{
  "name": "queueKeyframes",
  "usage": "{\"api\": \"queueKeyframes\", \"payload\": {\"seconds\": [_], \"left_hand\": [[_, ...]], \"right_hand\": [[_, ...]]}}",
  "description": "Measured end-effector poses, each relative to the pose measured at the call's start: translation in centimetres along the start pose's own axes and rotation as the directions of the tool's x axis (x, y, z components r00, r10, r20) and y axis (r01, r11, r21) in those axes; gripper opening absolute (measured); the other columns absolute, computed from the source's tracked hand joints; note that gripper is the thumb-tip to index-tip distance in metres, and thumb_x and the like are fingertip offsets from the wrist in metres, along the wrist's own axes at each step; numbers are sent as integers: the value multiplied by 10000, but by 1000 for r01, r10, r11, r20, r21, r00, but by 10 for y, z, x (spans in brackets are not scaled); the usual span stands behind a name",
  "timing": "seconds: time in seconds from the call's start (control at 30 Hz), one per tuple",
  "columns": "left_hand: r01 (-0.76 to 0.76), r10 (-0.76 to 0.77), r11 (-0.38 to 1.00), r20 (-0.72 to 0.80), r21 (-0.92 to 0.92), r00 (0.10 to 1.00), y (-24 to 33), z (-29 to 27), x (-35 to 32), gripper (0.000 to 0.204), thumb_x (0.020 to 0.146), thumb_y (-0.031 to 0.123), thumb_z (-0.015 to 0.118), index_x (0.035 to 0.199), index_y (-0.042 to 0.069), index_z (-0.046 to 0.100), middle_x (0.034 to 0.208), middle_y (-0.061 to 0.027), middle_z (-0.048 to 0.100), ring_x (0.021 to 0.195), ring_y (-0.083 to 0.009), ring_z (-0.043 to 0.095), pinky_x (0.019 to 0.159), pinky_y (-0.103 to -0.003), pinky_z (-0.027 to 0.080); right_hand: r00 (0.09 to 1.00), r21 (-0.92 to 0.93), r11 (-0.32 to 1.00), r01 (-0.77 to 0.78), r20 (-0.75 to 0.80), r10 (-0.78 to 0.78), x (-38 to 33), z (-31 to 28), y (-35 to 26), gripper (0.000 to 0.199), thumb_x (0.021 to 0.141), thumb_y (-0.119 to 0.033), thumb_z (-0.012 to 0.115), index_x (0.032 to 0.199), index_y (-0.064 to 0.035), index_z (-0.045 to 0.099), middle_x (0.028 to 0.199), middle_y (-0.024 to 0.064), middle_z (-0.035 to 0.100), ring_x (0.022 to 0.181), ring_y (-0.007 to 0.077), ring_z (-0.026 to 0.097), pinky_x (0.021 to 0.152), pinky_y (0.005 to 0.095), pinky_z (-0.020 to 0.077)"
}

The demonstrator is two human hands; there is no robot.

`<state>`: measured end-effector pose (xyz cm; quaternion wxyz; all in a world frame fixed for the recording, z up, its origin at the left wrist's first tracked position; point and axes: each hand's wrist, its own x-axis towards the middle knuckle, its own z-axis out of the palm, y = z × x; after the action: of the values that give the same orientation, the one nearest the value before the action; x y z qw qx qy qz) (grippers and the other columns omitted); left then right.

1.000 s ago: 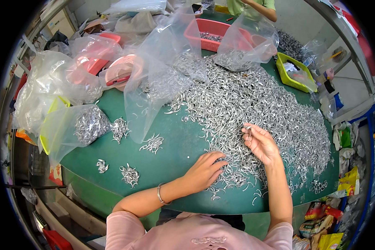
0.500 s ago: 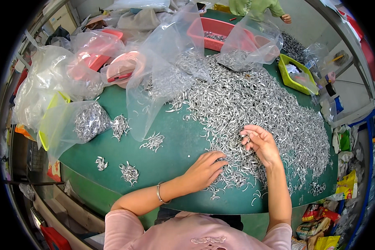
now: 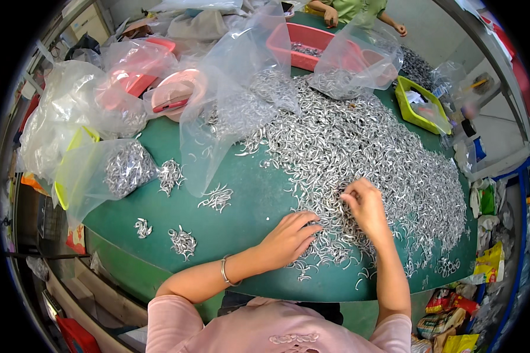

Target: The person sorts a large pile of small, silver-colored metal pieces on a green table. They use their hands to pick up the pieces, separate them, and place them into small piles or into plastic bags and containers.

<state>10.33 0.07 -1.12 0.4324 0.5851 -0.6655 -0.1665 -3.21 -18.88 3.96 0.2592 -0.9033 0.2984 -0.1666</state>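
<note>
A wide heap of small curved silvery metal pieces (image 3: 394,159) covers the right half of the green table (image 3: 247,200). Over the near middle of the heap, my right hand (image 3: 364,206) is closed, its thumb and fingers drawn together. Whatever lies between those fingertips is too small to make out. My left hand (image 3: 285,240), with a bangle on its wrist, rests palm down at the heap's near left edge. Its fingers are apart and touch the outer pieces. Small separate piles (image 3: 183,243) of the same pieces lie to the left.
A clear bag of pieces (image 3: 129,170) lies at the left, and another clear bag (image 3: 241,106) leans on the heap. Farther back stand a pink bin (image 3: 303,44) and a yellow-green basket (image 3: 418,109). Across the table, a co-worker in a green top (image 3: 359,12) shows both hands.
My right hand has turned palm down and its fingers have closed over the heap. My left hand stays almost still. A second hand of the co-worker has come into view.
</note>
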Motion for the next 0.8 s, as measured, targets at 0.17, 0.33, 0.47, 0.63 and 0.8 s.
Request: {"api": "queueKeyframes", "payload": {"seconds": [0.17,0.33,0.47,0.63,0.8], "left_hand": [[7,-7,1000,-7,8,1000,0,0,-2,297,877,52,652,1171,56,609,1275,-125,536,1209,-329,513,1011,-438,407],[8,-8,1000,-9,-3,1000,0,0,-2,297,879,50,649,1173,59,612,1273,-123,536,1212,-329,510,1015,-435,405],[14,-14,1000,0,-6,1000,0,0,-1,293,879,50,647,1170,59,612,1264,-121,537,1205,-325,514,1006,-435,408],[11,-12,1000,-8,-4,1000,1,-1,-1,290,878,51,645,1166,58,612,1253,-121,538,1195,-320,520,992,-434,412],[11,-11,1000,-12,-1,1000,-1,0,-3,294,879,52,644,1171,58,611,1262,-122,538,1199,-324,518,1001,-432,412]], "right_hand": [[990,72,988,-139,15,138,0,-24,0,156,804,-26,754,791,36,611,712,78,575,612,140,512,567,297,418],[934,154,923,-354,7,357,3,-23,0,133,903,-71,681,801,-9,620,632,14,556,572,76,428,525,267,354],[953,396,873,-285,217,213,4,-3,9,164,933,-178,656,861,-31,639,592,60,568,519,110,439,511,307,388],[983,-331,943,28,180,34,7,10,-18,159,857,-253,706,904,-102,696,706,152,686,682,343,691,589,448,523],[971,-491,863,124,240,-3,5,8,-29,185,855,-247,697,921,-75,680,674,174,675,650,344,691,563,464,520]]}}
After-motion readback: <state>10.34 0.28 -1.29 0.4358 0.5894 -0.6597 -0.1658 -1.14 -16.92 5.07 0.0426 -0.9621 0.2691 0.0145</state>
